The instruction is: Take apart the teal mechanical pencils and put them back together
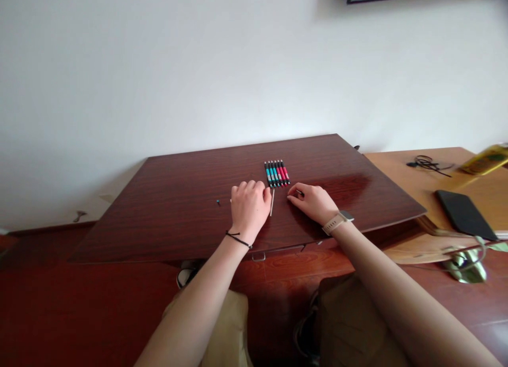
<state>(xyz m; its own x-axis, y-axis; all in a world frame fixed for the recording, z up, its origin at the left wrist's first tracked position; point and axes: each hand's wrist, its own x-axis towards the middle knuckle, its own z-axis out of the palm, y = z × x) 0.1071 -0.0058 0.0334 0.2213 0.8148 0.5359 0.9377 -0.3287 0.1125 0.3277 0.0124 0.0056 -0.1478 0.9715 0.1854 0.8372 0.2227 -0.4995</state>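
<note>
A row of several pens [277,173] with black, teal and red barrels lies side by side on a dark red wooden board [178,208]. My left hand [249,204] rests knuckles-up just in front of them, fingers curled, with a thin pale stick [272,202] lying at its right edge. My right hand [313,202], with a watch on the wrist, lies flat to the right of the stick, fingertips pinching a small thin piece near the board. A tiny dark bit [218,202] lies left of my left hand.
A lighter wooden table [416,187] stands to the right with a black phone or tablet [464,213], a tangled black cable [426,163] and a yellow bottle [486,159]. A white wall is behind. My knees are below the board.
</note>
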